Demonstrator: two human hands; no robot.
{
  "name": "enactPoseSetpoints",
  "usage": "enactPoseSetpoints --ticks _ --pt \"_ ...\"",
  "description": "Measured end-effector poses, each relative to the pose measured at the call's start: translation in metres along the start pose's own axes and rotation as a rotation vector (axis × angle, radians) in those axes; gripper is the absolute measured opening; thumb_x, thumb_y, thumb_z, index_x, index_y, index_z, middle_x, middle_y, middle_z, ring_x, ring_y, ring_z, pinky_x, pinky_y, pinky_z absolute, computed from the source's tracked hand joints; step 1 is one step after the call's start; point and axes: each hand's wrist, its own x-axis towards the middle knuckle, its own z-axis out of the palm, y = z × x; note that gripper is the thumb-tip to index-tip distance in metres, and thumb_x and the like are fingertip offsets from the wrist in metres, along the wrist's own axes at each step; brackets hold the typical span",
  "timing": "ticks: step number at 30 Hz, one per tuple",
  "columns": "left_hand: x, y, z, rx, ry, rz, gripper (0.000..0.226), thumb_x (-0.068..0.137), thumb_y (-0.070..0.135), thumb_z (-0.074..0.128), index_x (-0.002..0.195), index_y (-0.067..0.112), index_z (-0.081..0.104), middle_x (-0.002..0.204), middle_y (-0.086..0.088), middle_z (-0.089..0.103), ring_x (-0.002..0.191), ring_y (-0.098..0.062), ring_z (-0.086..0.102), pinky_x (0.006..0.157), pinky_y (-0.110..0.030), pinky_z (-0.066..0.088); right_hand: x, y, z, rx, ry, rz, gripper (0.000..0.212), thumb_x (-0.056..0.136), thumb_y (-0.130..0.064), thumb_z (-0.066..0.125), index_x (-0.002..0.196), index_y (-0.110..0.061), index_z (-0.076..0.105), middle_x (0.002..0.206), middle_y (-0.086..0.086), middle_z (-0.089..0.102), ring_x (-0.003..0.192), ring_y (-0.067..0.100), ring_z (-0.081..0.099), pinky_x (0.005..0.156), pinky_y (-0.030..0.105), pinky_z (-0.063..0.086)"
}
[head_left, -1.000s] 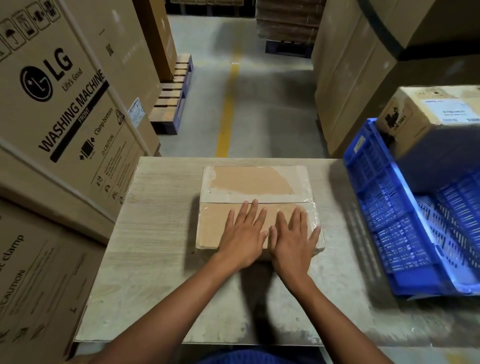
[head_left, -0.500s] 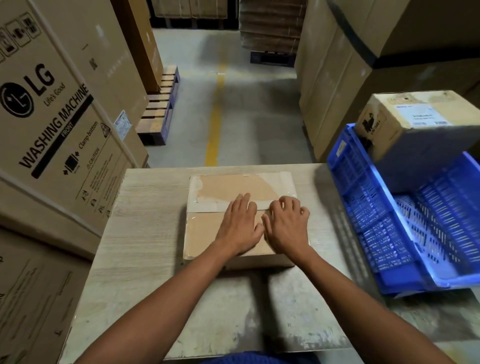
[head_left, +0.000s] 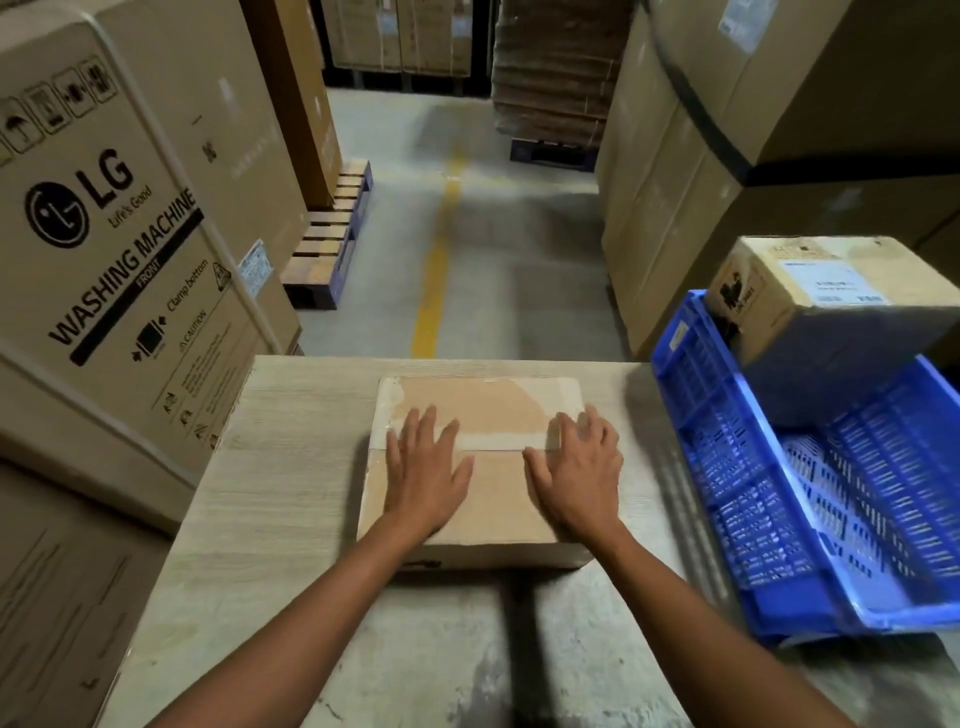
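a big store room full of tall brown boxes, with a yellow line (head_left: 436, 270) down the grey floor. up front is a pale table (head_left: 270, 545), and the box (head_left: 493, 509) sits flat on it, nearer the far edge. the box is shut, and a strip of tape (head_left: 498, 441) runs across its top. the left hand (head_left: 426, 483) lies flat on the left part of the top, fingers straight and spread, holding nothing. the right hand (head_left: 582, 478) lies on the right part, fingers spread and a bit blurry near the right edge, also holding nothing, just pressing. it looks like the closing and taping is done, and the hands seem to be pressing the tape down. what seems left is to lift the box and put it away, maybe in the blue crate (head_left: 753, 519) just beside the table on the right, where a small box (head_left: 831, 291) leans on the far rim.
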Motion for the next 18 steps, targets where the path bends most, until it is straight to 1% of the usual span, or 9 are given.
enactPoseSetpoints --ticks 1,3,5,7,11,14,16,17,18 --pt "-0.002 -0.006 -0.004 -0.080 0.067 -0.113 0.061 0.100 0.046 0.046 0.153 0.021 0.032 0.165 -0.009 0.014 0.153 -0.029 0.001 0.123 -0.049 0.003 0.002 0.001 -0.002 0.090 -0.035 0.082 0.062 0.092 -0.057 0.055 0.140 -0.022 0.041 0.155 0.014 0.033 0.140 0.035 0.032 0.105 0.051 0.039" --pt "0.000 -0.016 -0.013 -0.278 0.159 -0.299 0.065 0.098 0.037 0.055 0.153 0.013 0.031 0.163 -0.013 0.018 0.151 -0.032 0.008 0.122 -0.048 0.014 0.009 0.003 -0.006 0.360 -0.073 0.235 0.066 0.092 -0.052 0.059 0.147 -0.023 0.037 0.153 0.009 0.044 0.137 0.032 0.042 0.104 0.045 0.041" --pt "0.010 -0.023 -0.024 -0.498 0.169 -0.441 0.069 0.095 0.031 0.060 0.153 0.012 0.029 0.157 -0.014 0.031 0.144 -0.035 0.028 0.117 -0.049 0.030 0.016 0.005 -0.011 0.612 -0.090 0.353 0.065 0.093 -0.045 0.063 0.149 -0.026 0.037 0.149 0.004 0.051 0.133 0.031 0.050 0.102 0.042 0.042" --pt "0.023 -0.028 -0.035 -0.715 0.135 -0.547 0.072 0.093 0.030 0.062 0.154 0.016 0.027 0.147 -0.012 0.046 0.131 -0.035 0.047 0.106 -0.046 0.043 0.021 0.008 -0.013 0.730 -0.099 0.410 0.068 0.093 -0.042 0.066 0.151 -0.024 0.036 0.149 0.007 0.051 0.132 0.032 0.051 0.102 0.040 0.043" --pt "0.037 -0.035 -0.057 -0.905 0.135 -0.602 0.073 0.097 0.033 0.058 0.158 0.021 0.021 0.153 -0.010 0.042 0.135 -0.031 0.046 0.108 -0.040 0.039 0.022 0.003 -0.016 0.762 -0.071 0.461 0.070 0.091 -0.053 0.063 0.149 -0.023 0.040 0.145 0.012 0.052 0.125 0.032 0.054 0.103 0.046 0.047" --pt "0.038 -0.034 -0.070 -0.940 0.228 -0.593 0.063 0.100 0.038 0.053 0.155 0.017 0.032 0.154 -0.011 0.040 0.138 -0.030 0.042 0.110 -0.039 0.035 0.024 -0.009 -0.031 0.787 0.070 0.526 0.064 0.094 -0.062 0.053 0.142 -0.021 0.047 0.140 0.014 0.051 0.122 0.032 0.053 0.099 0.041 0.043" --pt "0.037 -0.034 -0.076 -0.968 0.301 -0.600 0.055 0.098 0.050 0.049 0.140 0.016 0.053 0.142 -0.011 0.052 0.128 -0.031 0.051 0.104 -0.041 0.042 0.026 -0.020 -0.046 0.836 0.150 0.569 0.059 0.097 -0.061 0.048 0.136 -0.017 0.049 0.138 0.017 0.050 0.121 0.033 0.053 0.093 0.037 0.038" --pt "0.036 -0.033 -0.078 -0.988 0.355 -0.598 0.050 0.096 0.056 0.048 0.122 0.016 0.063 0.124 -0.010 0.061 0.114 -0.031 0.058 0.092 -0.041 0.047 0.027 -0.025 -0.053 0.862 0.178 0.582 0.058 0.098 -0.062 0.046 0.133 -0.016 0.048 0.137 0.017 0.050 0.119 0.033 0.053 0.092 0.036 0.037" --pt "0.033 -0.032 -0.082 -1.003 0.402 -0.608 0.046 0.096 0.058 0.046 0.101 0.015 0.064 0.103 -0.007 0.064 0.096 -0.028 0.061 0.078 -0.039 0.048 0.026 -0.029 -0.059 0.884 0.195 0.593 0.058 0.098 -0.063 0.044 0.130 -0.015 0.048 0.137 0.018 0.049 0.116 0.032 0.053 0.091 0.036 0.038"
